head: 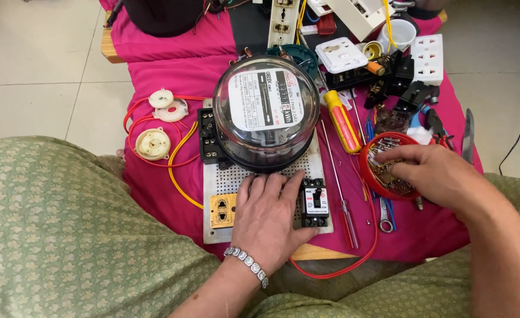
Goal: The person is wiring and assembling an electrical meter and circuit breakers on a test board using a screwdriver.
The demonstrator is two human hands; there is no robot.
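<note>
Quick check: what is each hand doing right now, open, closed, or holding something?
Left hand: open, flat on the perforated board beside the black breaker.
Right hand: fingers in the red bowl of screws; whether they grip any cannot be told.

A home electrical workbench: a low table (111, 54) under pink cloth (171, 65) on tiled floor (30, 59), crowded with an electricity meter (266, 112), sockets (428, 58) and screwdrivers (342, 121).

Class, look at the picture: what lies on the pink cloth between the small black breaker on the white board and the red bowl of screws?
In the head view, a thin red-handled screwdriver lies between the breaker and the red bowl.
</note>
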